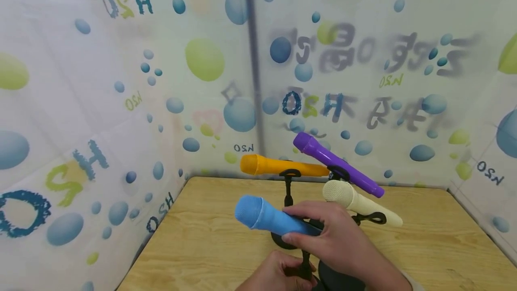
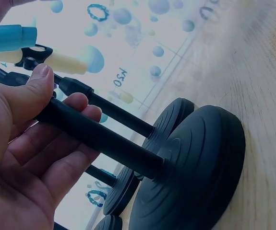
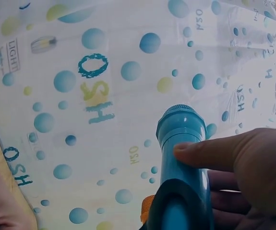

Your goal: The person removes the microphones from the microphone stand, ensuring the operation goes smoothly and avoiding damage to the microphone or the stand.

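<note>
My right hand (image 1: pixel 343 239) holds a blue microphone (image 1: pixel 264 214) by its body, thumb on one side and fingers on the other. In the right wrist view the thumb lies just below the head of the blue microphone (image 3: pixel 182 129), with a black clip (image 3: pixel 159 203) around the body nearer the camera. Below, my left hand (image 1: pixel 272 275) grips a black microphone stand. The left wrist view shows that left hand (image 2: pixel 25 139) with thumb and fingers around the pole (image 2: pixel 104 139), above a round ridged base (image 2: pixel 186 167) on the table.
Behind the hands, an orange microphone (image 1: pixel 262 165), a purple microphone (image 1: pixel 323 152) and a cream microphone (image 1: pixel 375 208) rest in black stands. The wooden table (image 1: pixel 194 223) meets patterned curtain walls (image 1: pixel 202 116) at the back and sides.
</note>
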`<state>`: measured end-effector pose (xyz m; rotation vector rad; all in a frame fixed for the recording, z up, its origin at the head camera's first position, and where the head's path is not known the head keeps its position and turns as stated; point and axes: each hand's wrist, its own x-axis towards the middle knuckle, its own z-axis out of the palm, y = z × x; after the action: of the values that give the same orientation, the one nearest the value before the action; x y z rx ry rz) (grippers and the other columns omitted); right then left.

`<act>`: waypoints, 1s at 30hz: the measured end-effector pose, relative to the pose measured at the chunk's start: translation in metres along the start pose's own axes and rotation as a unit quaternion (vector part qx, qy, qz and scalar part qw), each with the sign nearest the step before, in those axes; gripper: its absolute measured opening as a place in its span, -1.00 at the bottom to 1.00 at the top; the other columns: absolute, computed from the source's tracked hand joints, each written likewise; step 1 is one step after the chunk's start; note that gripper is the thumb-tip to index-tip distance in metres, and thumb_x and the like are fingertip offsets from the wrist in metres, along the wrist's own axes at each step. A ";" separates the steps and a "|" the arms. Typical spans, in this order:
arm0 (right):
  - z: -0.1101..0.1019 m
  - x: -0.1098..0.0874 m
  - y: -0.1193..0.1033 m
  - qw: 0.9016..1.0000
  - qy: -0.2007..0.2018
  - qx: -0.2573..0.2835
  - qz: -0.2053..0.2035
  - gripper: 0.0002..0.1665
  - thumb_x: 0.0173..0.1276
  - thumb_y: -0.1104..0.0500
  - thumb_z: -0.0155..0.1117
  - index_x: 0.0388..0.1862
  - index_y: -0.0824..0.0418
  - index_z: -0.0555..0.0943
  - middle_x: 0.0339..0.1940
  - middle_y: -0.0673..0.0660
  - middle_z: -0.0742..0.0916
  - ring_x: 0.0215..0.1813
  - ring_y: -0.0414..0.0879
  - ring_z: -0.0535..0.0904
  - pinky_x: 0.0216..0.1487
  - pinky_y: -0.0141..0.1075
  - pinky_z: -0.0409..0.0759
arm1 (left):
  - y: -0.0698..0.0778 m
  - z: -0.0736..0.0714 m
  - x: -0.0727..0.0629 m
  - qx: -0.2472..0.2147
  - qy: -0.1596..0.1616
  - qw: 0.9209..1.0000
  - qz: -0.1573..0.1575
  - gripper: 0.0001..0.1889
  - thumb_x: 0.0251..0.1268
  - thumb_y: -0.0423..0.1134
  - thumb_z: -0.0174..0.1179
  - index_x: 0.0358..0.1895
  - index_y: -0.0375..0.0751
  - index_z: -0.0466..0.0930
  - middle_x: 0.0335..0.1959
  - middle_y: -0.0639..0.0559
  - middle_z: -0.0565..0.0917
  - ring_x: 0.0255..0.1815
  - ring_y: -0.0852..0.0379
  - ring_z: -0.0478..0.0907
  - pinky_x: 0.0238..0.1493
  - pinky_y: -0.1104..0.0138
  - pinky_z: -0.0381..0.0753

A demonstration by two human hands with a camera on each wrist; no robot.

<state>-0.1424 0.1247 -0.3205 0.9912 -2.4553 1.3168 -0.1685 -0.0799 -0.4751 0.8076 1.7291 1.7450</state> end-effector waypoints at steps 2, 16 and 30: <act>0.000 0.001 0.000 1.000 0.002 -0.003 -0.006 -0.52 0.47 -0.06 0.52 0.26 0.11 0.77 0.16 0.08 0.86 0.12 -0.06 0.82 0.01 -0.34 0.76 | 0.000 0.001 0.000 -0.005 0.001 1.000 0.000 -0.64 0.55 -0.28 0.34 0.24 -0.46 0.70 0.10 -0.45 0.78 -0.05 0.38 0.76 0.13 0.43 0.74; 0.000 0.007 -0.007 1.000 -0.007 0.001 0.004 -0.49 0.46 -0.13 0.51 0.24 0.11 0.79 0.13 0.04 0.87 0.09 -0.11 0.80 0.04 -0.35 0.75 | 0.000 -0.001 0.000 -0.027 -0.009 1.000 0.005 -0.64 0.58 -0.34 0.29 0.26 -0.53 0.65 0.14 -0.65 0.65 -0.04 0.36 0.77 0.19 0.42 0.73; 0.003 0.013 -0.013 1.000 -0.006 -0.014 0.004 -0.52 0.47 -0.14 0.51 0.23 0.07 0.79 0.12 0.02 0.87 0.05 -0.16 0.79 0.01 -0.35 0.74 | 0.003 -0.001 0.000 -0.020 -0.013 1.000 0.002 -0.65 0.58 -0.35 0.27 0.24 -0.55 0.66 0.12 -0.65 0.65 -0.05 0.38 0.75 0.19 0.45 0.71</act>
<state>-0.1435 0.1110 -0.3073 0.9861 -2.4827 1.2791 -0.1692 -0.0805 -0.4725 0.8128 1.6714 1.7586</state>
